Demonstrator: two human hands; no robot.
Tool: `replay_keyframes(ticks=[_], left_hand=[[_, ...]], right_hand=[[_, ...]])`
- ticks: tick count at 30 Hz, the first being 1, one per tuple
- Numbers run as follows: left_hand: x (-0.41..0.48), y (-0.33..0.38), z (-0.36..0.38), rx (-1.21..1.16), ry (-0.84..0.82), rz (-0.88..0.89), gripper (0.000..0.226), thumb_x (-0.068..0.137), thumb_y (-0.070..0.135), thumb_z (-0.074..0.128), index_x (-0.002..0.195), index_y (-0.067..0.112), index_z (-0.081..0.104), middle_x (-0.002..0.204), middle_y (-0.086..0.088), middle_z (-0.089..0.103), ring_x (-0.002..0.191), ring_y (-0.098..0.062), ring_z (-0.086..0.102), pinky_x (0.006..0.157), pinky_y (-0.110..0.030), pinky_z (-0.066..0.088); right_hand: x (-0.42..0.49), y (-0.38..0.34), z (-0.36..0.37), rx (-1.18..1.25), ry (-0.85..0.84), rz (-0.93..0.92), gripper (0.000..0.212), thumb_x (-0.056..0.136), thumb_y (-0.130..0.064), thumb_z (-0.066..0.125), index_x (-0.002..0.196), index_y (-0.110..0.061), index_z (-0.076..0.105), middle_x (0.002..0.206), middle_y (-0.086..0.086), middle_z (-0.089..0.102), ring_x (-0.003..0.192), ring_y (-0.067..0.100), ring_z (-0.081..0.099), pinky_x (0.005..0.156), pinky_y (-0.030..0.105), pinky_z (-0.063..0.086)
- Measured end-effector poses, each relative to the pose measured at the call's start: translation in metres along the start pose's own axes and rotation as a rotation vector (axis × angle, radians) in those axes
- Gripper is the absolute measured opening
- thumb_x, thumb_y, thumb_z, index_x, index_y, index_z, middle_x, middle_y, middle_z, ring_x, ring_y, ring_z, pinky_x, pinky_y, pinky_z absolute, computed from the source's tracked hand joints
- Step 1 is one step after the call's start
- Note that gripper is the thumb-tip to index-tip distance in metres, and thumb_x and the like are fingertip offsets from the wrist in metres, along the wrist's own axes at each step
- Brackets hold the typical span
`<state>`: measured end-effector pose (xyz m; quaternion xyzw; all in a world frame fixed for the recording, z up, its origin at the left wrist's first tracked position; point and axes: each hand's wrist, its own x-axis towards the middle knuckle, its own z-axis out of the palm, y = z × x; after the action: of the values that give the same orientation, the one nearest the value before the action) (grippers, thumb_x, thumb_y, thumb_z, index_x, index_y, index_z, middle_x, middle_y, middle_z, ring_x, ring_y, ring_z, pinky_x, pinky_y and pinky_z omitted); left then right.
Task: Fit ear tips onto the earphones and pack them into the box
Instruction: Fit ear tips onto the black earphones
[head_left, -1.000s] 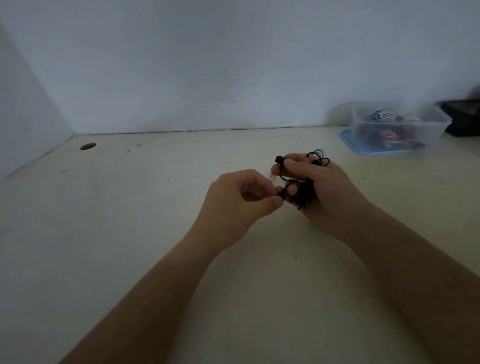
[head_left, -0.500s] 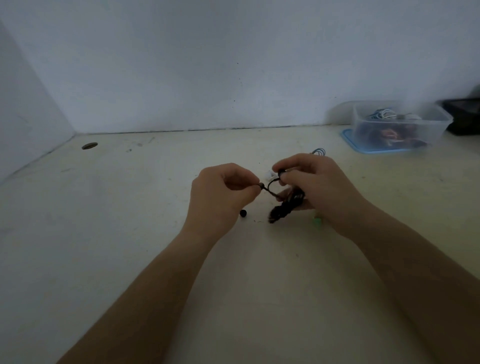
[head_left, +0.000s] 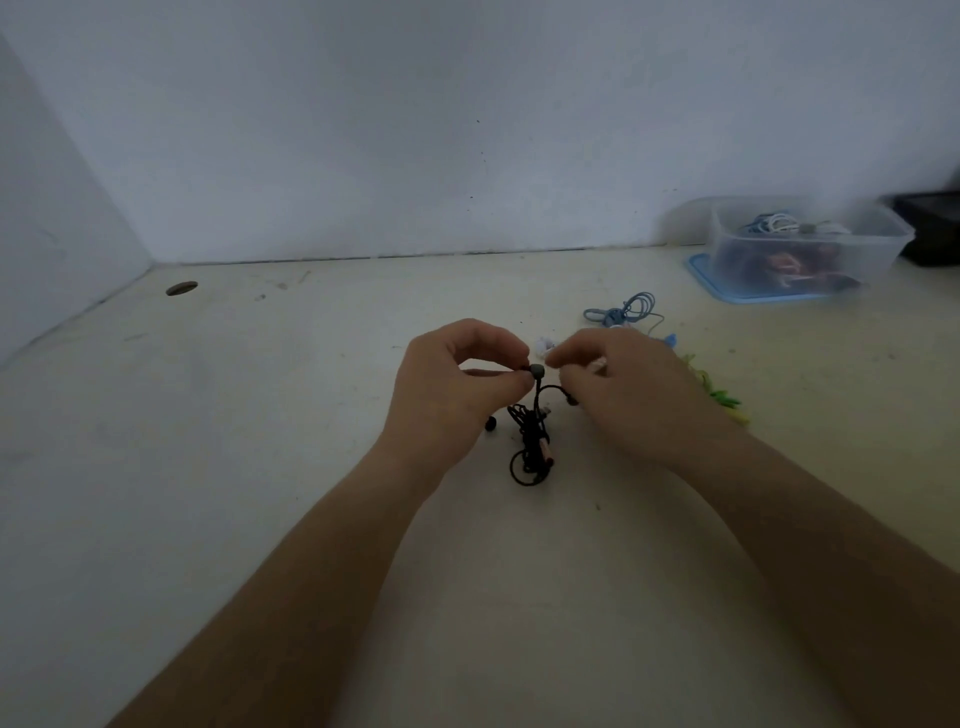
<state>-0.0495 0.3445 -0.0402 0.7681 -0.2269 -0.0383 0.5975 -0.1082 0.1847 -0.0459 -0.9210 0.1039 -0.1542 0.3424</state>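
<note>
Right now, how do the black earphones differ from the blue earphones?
The black earphones are dark and lie nearer, one bud pinched by the left hand; the blue earphones are light blue and lie farther back, in no hand. Both are bundled on the table.

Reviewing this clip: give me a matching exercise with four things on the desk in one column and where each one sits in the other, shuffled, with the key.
Things
1. black earbud
2. blue earphones
3. clear box
4. loose black ear tip

Places
A. on a blue lid, far right by the wall
B. pinched by the left hand
C. on the table, just below the left hand
D. on the table beyond the right hand

Pairs: 1-B, 2-D, 3-A, 4-C
</note>
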Motion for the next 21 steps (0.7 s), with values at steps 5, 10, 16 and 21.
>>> replay_keyframes(ticks=[5,10,16,21], left_hand=[[0.001,-0.001,0.001,-0.044,-0.006,0.028,0.019,0.073,0.003,0.082,0.086,0.012,0.072,0.084,0.000,0.076,0.076,-0.017,0.074,0.067,-0.017,0.055],[0.003,-0.004,0.000,-0.007,-0.021,0.037,0.016,0.074,0.006,0.083,0.086,0.013,0.074,0.083,0.000,0.076,0.078,-0.014,0.074,0.072,-0.023,0.058],[0.011,-0.008,-0.020,0.574,-0.077,0.078,0.007,0.082,0.029,0.075,0.086,0.035,0.073,0.082,0.022,0.070,0.065,0.004,0.064,0.060,-0.006,0.043],[0.009,-0.010,-0.022,0.704,-0.228,0.017,0.009,0.079,0.035,0.079,0.088,0.033,0.076,0.085,0.017,0.070,0.060,0.005,0.057,0.063,-0.018,0.044]], right_hand=[[-0.002,-0.008,0.003,0.448,-0.039,0.029,0.017,0.097,-0.019,0.056,0.103,-0.023,0.071,0.093,-0.003,0.074,0.085,0.009,0.071,0.079,0.033,0.061],[-0.003,-0.004,0.012,0.554,-0.022,0.068,0.012,0.098,-0.012,0.058,0.099,-0.013,0.070,0.086,0.010,0.074,0.073,0.015,0.072,0.070,0.026,0.060],[0.000,0.002,0.012,0.802,-0.044,0.227,0.008,0.093,-0.015,0.067,0.098,-0.009,0.070,0.088,0.007,0.077,0.068,0.014,0.070,0.064,0.024,0.054],[0.000,0.001,0.008,0.935,-0.087,0.266,0.015,0.091,-0.012,0.067,0.096,0.002,0.070,0.084,0.013,0.075,0.061,0.014,0.064,0.063,0.023,0.057]])
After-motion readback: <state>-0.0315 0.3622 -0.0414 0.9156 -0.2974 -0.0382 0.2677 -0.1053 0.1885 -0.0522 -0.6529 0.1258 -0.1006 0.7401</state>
